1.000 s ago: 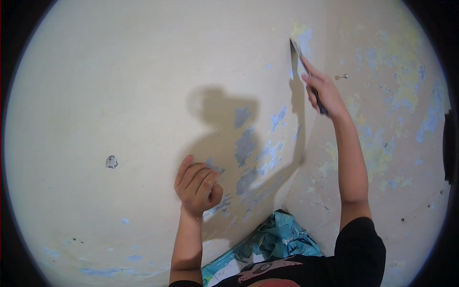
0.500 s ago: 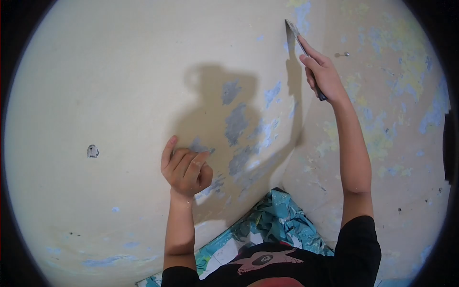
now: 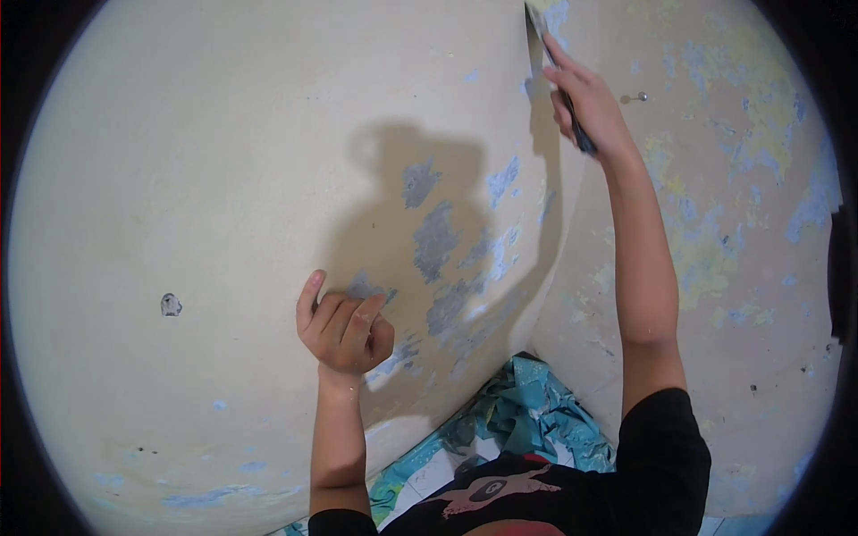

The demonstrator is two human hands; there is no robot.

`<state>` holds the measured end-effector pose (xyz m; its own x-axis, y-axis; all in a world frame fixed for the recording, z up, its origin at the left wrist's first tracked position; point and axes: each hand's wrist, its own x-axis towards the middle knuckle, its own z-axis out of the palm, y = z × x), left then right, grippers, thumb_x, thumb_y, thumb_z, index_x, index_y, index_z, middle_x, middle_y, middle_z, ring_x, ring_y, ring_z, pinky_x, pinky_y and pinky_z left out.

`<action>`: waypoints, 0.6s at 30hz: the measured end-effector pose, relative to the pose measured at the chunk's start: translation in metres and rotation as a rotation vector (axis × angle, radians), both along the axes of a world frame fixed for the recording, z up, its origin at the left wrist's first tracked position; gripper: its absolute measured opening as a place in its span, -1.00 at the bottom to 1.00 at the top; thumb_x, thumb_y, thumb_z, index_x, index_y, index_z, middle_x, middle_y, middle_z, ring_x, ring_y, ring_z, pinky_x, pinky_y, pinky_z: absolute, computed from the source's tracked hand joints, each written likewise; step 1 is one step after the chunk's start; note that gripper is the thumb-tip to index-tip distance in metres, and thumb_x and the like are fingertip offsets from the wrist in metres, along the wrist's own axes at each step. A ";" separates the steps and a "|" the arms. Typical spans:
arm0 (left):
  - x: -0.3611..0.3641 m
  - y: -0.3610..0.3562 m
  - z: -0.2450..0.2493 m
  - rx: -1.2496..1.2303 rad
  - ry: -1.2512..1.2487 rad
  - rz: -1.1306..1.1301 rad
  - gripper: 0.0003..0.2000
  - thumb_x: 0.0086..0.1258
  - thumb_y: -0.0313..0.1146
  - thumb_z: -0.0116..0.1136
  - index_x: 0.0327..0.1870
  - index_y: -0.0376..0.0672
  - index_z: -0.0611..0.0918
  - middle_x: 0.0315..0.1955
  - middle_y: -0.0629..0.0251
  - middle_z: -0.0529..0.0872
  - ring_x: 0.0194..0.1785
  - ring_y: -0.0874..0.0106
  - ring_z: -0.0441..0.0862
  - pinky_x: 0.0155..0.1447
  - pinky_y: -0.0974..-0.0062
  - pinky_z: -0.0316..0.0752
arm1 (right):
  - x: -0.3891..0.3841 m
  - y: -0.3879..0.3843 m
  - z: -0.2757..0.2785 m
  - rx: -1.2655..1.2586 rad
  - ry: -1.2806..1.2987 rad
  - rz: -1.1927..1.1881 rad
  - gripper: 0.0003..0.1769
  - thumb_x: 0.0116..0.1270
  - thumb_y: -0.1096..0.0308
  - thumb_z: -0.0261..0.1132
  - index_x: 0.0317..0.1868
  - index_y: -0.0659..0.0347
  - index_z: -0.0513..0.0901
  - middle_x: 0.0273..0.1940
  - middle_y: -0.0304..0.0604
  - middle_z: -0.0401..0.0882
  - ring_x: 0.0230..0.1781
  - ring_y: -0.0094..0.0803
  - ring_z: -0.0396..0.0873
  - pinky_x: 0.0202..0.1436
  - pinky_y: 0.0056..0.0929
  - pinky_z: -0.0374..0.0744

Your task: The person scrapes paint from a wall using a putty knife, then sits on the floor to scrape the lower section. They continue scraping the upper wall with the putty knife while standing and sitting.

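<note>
My right hand (image 3: 588,107) is wrapped round the dark handle of a putty knife (image 3: 534,27), its index finger stretched along the tool towards the blade. The blade points upwards and lies at the left wall (image 3: 223,179), near the corner and close to a blue patch of bared paint. Lower down, my left hand (image 3: 347,329) is raised in front of the same wall, holding nothing that shows. Its little finger sticks up and the other fingers are loosely bent. Grey and blue patches (image 3: 435,241) of stripped paint lie up and right of it.
A second wall (image 3: 617,223) with yellow and blue patches meets the left one in a corner. A small metal knob (image 3: 642,96) sticks out of it. Crumpled teal sheeting (image 3: 527,406) covers the floor in the corner. The left wall has a small hole (image 3: 171,305).
My right hand and the putty knife have moved up and slightly left along the wall. My left hand sits slightly lower in view, its pose much the same.
</note>
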<state>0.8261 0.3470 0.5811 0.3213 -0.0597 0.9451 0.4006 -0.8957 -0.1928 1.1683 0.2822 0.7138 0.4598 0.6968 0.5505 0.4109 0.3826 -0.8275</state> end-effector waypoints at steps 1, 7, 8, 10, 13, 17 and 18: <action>0.000 0.000 0.000 0.003 0.004 0.003 -0.79 -0.07 -0.60 -0.07 -0.48 -0.09 0.59 -0.71 0.36 0.50 -0.55 0.39 0.49 0.38 0.13 0.36 | 0.004 0.004 0.007 0.022 0.030 0.038 -0.39 0.39 0.21 0.13 0.45 0.03 0.34 -0.73 -0.40 0.25 -0.77 -0.65 0.18 -0.66 -0.59 0.24; -0.001 0.003 -0.003 -0.001 -0.028 -0.012 -0.78 -0.05 -0.59 -0.06 -0.43 -0.08 0.60 -0.71 0.37 0.51 -0.55 0.39 0.50 0.37 0.13 0.36 | -0.024 -0.012 -0.013 -0.064 -0.014 0.035 -0.41 0.46 0.21 0.10 0.48 0.00 0.29 -0.75 -0.42 0.19 -0.82 -0.67 0.14 -0.75 -0.62 0.20; -0.001 0.002 -0.003 -0.012 -0.026 -0.005 -0.78 -0.05 -0.59 -0.06 -0.43 -0.08 0.60 -0.71 0.37 0.51 -0.55 0.39 0.50 0.37 0.13 0.36 | -0.024 -0.010 -0.013 -0.075 -0.011 0.042 -0.41 0.46 0.21 0.10 0.48 0.00 0.29 -0.75 -0.42 0.19 -0.82 -0.67 0.14 -0.75 -0.62 0.20; -0.001 0.001 -0.002 -0.005 -0.009 0.013 -0.79 -0.03 -0.59 -0.06 -0.44 -0.08 0.59 -0.72 0.36 0.51 -0.55 0.39 0.49 0.38 0.13 0.36 | -0.022 -0.007 -0.007 -0.004 0.000 0.025 -0.42 0.46 0.23 0.09 0.47 -0.01 0.30 -0.75 -0.42 0.18 -0.83 -0.67 0.13 -0.75 -0.62 0.21; -0.001 0.002 -0.003 -0.002 -0.013 0.011 -0.80 -0.02 -0.59 -0.06 -0.44 -0.07 0.59 -0.71 0.35 0.51 -0.54 0.39 0.50 0.38 0.13 0.36 | -0.033 -0.003 0.012 0.050 0.074 0.016 -0.42 0.46 0.22 0.09 0.47 -0.01 0.30 -0.75 -0.42 0.18 -0.83 -0.67 0.12 -0.76 -0.63 0.20; -0.001 0.004 -0.003 0.001 -0.036 -0.005 -0.80 -0.02 -0.58 -0.06 -0.43 -0.08 0.59 -0.71 0.35 0.51 -0.55 0.38 0.50 0.37 0.13 0.37 | -0.046 -0.006 -0.004 0.064 0.117 0.053 -0.41 0.46 0.21 0.09 0.48 -0.02 0.29 -0.75 -0.42 0.18 -0.84 -0.67 0.12 -0.76 -0.64 0.19; -0.001 0.005 -0.003 0.001 -0.036 -0.011 -0.79 -0.03 -0.58 -0.07 -0.43 -0.08 0.59 -0.71 0.35 0.51 -0.55 0.38 0.49 0.37 0.13 0.37 | -0.049 -0.007 -0.007 0.026 0.113 0.042 -0.41 0.46 0.21 0.10 0.48 -0.02 0.29 -0.75 -0.42 0.18 -0.84 -0.67 0.12 -0.76 -0.65 0.18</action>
